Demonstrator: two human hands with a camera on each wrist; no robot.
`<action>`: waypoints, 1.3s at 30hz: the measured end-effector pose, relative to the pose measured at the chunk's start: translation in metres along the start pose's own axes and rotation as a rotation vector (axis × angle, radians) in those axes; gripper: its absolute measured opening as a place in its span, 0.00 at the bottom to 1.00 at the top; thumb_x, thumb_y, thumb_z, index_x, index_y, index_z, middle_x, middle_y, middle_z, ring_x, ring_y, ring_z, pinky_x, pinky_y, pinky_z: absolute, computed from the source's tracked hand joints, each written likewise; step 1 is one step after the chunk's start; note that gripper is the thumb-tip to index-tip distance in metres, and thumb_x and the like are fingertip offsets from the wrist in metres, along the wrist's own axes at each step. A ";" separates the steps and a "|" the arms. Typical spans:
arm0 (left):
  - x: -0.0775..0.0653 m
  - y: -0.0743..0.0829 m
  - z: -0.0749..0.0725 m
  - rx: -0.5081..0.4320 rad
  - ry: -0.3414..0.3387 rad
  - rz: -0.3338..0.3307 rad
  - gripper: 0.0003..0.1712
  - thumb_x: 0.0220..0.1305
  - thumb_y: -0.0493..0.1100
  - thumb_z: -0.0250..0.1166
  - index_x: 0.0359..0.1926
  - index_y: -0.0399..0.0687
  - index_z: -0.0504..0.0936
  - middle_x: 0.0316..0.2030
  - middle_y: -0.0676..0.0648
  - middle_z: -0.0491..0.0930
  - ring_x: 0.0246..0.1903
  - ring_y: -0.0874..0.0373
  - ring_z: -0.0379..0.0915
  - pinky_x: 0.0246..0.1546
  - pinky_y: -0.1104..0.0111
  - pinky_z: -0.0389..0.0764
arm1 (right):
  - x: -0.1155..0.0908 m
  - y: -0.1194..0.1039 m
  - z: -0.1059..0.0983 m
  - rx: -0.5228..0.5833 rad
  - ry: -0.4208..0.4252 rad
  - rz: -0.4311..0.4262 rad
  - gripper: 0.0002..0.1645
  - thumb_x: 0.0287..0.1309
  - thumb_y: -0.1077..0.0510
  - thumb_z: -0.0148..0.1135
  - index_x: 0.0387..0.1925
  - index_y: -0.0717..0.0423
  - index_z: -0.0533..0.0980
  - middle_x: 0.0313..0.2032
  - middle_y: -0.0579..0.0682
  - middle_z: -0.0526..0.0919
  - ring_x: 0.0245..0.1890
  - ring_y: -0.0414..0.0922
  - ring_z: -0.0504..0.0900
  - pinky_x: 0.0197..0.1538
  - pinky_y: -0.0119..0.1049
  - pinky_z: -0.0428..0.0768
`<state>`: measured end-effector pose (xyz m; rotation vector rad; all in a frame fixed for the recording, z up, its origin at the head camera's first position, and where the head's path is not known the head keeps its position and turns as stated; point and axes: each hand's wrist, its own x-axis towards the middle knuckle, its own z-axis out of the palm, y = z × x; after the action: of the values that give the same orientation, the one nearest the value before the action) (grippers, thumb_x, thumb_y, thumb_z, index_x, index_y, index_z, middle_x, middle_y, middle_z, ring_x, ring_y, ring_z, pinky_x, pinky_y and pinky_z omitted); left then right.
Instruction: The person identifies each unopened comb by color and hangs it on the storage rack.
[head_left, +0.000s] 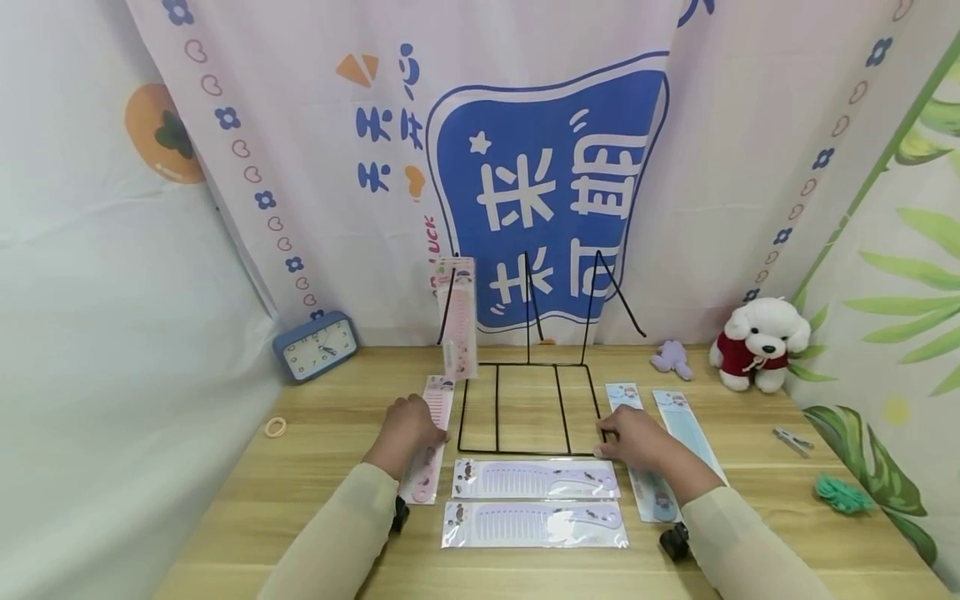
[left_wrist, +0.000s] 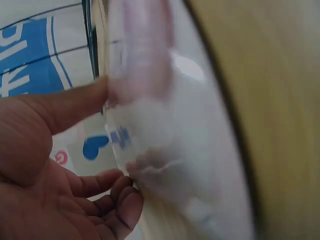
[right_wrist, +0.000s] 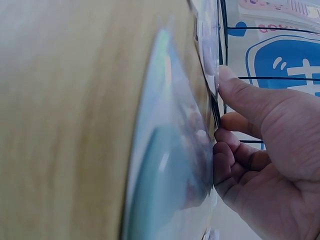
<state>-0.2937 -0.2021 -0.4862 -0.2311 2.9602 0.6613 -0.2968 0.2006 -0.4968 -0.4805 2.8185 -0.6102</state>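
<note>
My left hand (head_left: pixel 408 429) lies over a pink comb in a clear packet (head_left: pixel 425 481) on the table, thumb at its right edge and fingers at its left edge; in the left wrist view the packet (left_wrist: pixel 150 135) looks blurred. My right hand (head_left: pixel 637 437) pinches the front right corner of a black wire rack (head_left: pixel 497 408) between thumb and fingers. Another packaged pink comb (head_left: pixel 461 325) hangs upright on the rack's left prong. Under the right hand and wrist lies a packaged blue comb (head_left: pixel 651 493), partly hidden.
Two packaged purple combs (head_left: pixel 536 481) lie crosswise before the rack. A second blue comb packet (head_left: pixel 684 423) is at the right. Around them are a clock (head_left: pixel 315 346), wooden ring (head_left: pixel 275 427), plush dog (head_left: pixel 761 342), purple toy (head_left: pixel 672 359), clip (head_left: pixel 793 442) and green scrunchie (head_left: pixel 843 493).
</note>
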 end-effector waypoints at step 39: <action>0.007 -0.083 -0.071 -0.811 0.077 0.006 0.26 0.83 0.35 0.53 0.77 0.42 0.66 0.68 0.36 0.78 0.58 0.50 0.78 0.57 0.62 0.82 | -0.002 -0.001 0.000 -0.025 0.027 -0.050 0.32 0.69 0.51 0.76 0.67 0.65 0.82 0.62 0.64 0.85 0.66 0.64 0.82 0.67 0.61 0.82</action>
<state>-0.2912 -0.3078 -0.4578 -0.3012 2.5758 1.8472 -0.2942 0.2006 -0.4961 -0.5524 2.8507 -0.5969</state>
